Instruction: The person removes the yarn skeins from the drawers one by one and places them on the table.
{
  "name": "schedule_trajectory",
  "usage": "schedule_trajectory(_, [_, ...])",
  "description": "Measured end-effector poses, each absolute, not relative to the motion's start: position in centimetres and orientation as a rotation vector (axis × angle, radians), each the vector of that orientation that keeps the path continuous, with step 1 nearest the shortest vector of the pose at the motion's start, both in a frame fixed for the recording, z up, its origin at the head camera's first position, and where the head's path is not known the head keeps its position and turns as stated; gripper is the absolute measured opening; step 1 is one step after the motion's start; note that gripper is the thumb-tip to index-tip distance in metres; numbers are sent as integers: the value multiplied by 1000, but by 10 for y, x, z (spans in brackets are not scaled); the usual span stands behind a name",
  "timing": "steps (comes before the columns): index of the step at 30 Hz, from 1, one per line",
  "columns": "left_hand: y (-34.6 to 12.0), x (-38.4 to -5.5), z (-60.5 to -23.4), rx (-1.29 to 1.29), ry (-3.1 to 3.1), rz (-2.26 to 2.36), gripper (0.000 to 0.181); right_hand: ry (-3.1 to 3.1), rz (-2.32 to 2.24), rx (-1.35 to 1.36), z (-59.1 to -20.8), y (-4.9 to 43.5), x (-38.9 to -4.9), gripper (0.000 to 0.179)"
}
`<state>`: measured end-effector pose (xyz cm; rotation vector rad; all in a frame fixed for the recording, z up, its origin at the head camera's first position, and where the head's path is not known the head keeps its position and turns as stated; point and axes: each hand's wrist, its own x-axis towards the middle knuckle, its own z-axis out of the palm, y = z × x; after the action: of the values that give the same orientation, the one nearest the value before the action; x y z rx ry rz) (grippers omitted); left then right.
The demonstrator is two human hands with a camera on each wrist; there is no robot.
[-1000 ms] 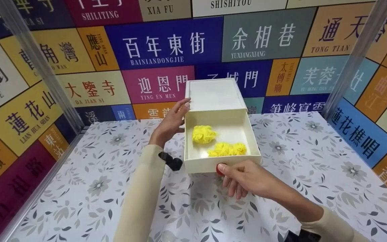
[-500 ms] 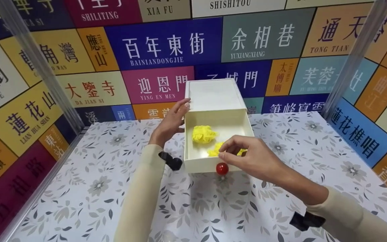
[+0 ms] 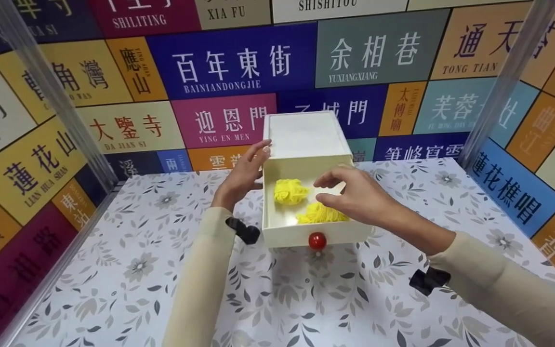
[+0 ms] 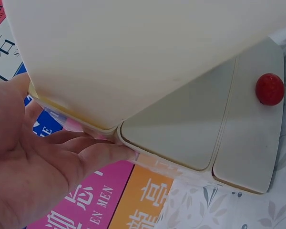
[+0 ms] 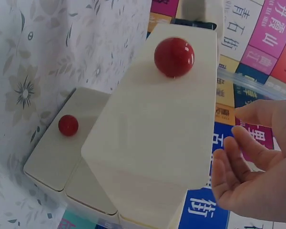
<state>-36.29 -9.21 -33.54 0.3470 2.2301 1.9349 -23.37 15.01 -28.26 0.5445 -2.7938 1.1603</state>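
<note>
A white small chest of drawers (image 3: 306, 135) stands at the back of the table with its top drawer (image 3: 284, 237) pulled far out. That drawer has a red round knob (image 3: 317, 240). Inside lie two bundles of yellow yarn, one at the left (image 3: 290, 192) and one near the front (image 3: 320, 214). My left hand (image 3: 241, 176) rests against the chest's left side, fingers stretched along it. Over the drawer's right side hovers my right hand (image 3: 357, 195), thumb and index finger parted, nothing between them. It partly hides the front bundle.
Below the top drawer, a closed lower drawer (image 4: 250, 119) shows its own red knob (image 4: 270, 89). The table has a leaf-patterned cover (image 3: 162, 270). Colourful lettered panels (image 3: 234, 62) wall the back and sides, with transparent corner posts (image 3: 508, 86) at left and right.
My right hand has let go of the drawer's red knob, risen over the drawer's front edge and moved farther in above the yarn. My left hand has stayed at the chest's side.
</note>
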Motion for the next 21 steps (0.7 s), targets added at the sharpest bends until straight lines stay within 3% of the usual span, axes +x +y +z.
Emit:
schedule_trajectory(6, [-93, -362, -335, 354, 2227, 1936, 48, -2981, 1200, 436, -276, 154, -249, 36])
schedule_trajectory(21, [-92, -361, -335, 342, 2231, 1936, 47, -3278, 1114, 515, -272, 156, -273, 50])
